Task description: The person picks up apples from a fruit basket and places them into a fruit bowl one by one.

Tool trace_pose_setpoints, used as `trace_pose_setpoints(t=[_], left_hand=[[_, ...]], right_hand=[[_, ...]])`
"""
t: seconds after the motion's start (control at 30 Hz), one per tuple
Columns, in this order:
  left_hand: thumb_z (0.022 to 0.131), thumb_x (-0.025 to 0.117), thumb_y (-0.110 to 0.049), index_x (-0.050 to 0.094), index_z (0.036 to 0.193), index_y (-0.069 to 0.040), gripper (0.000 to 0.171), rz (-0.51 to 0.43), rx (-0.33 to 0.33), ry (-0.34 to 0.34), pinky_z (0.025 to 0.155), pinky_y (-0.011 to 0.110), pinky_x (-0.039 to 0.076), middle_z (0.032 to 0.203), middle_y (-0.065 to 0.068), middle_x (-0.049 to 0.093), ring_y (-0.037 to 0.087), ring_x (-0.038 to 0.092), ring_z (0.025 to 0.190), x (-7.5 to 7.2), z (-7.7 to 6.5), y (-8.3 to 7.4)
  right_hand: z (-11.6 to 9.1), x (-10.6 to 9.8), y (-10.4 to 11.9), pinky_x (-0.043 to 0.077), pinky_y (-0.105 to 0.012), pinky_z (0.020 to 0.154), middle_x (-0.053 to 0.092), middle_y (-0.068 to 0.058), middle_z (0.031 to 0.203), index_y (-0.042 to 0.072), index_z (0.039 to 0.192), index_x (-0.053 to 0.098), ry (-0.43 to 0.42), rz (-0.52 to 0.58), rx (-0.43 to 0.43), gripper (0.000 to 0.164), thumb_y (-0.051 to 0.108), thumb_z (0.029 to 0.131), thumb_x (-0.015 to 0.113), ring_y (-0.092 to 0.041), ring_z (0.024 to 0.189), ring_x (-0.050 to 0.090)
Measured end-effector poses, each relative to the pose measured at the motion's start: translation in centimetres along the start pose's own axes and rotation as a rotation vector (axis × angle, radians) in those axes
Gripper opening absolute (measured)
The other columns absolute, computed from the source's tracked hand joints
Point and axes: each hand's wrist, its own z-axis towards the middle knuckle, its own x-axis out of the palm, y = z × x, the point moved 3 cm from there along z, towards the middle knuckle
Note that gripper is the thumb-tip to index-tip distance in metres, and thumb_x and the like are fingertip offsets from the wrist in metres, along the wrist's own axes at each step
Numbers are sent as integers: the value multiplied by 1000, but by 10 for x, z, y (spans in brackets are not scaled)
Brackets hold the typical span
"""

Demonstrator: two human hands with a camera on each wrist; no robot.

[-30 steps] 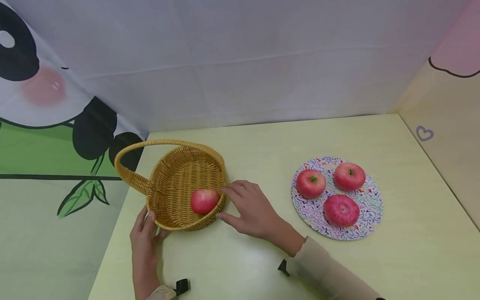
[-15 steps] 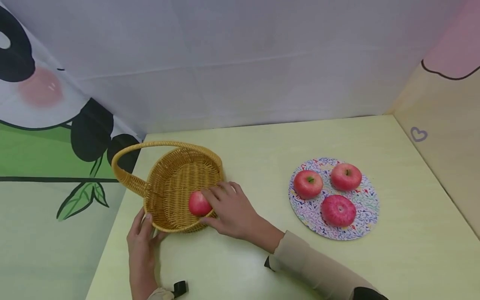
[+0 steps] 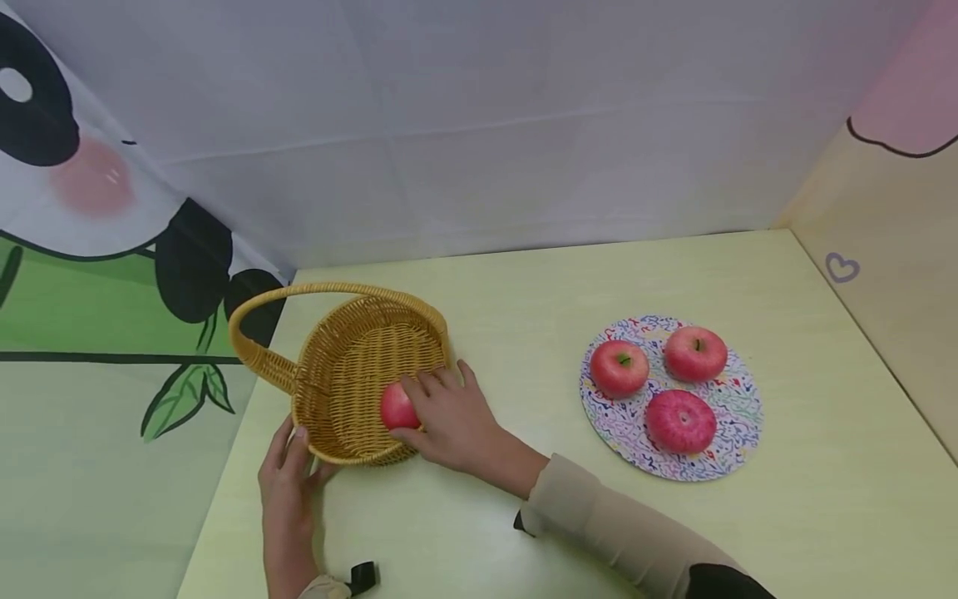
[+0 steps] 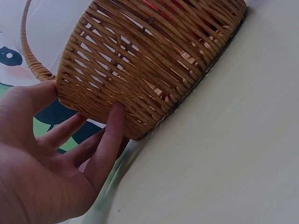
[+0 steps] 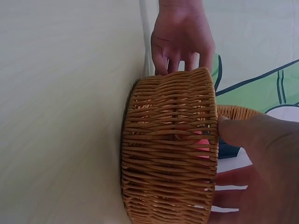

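Note:
A round wicker basket [image 3: 359, 366] with a tall arched handle stands on the left part of the table. My left hand [image 3: 288, 499] holds its near left side, thumb and fingers spread against the outer weave [image 4: 140, 70] and rim. Inside the basket, at its near right, lies a red apple [image 3: 398, 406], partly hidden. My right hand [image 3: 456, 424] reaches over the rim and grips this apple, fingers over its right side and thumb near the rim. In the right wrist view, the thumb and fingers of the right hand [image 5: 261, 154] straddle the basket's rim.
A round patterned placemat [image 3: 737, 424] on the right bears three more apples: one [image 3: 619, 368] at left, one [image 3: 696, 353] at the back, one [image 3: 681, 421] in front. A pale cloth wall [image 3: 524, 166] stands behind the table, with printed panels at both sides.
My right hand has moved left over the basket's rim, from beside the apple onto it. My left hand has stayed at the basket. The apples on the placemat have not moved.

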Motion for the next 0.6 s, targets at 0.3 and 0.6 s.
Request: trace_pose_setpoints(t=[0.3, 0.6], left_hand=[[108, 54, -45, 37, 162, -34, 58, 30, -32, -2, 80, 21, 61, 169, 4, 35, 7, 54, 132, -1, 0, 0], [108, 53, -43, 37, 162, -33, 57, 24, -21, 14, 81, 22, 62, 170, 4, 34, 13, 50, 140, -1, 0, -1]], right_hand=[[11, 2, 5, 42, -59, 112, 72, -3, 131, 17, 144, 58, 47, -6, 40, 69, 66, 96, 61, -27, 120, 68], [25, 7, 5, 43, -61, 112, 70, -5, 134, 15, 149, 53, 185, 40, 89, 74, 68, 97, 58, -30, 120, 69]])
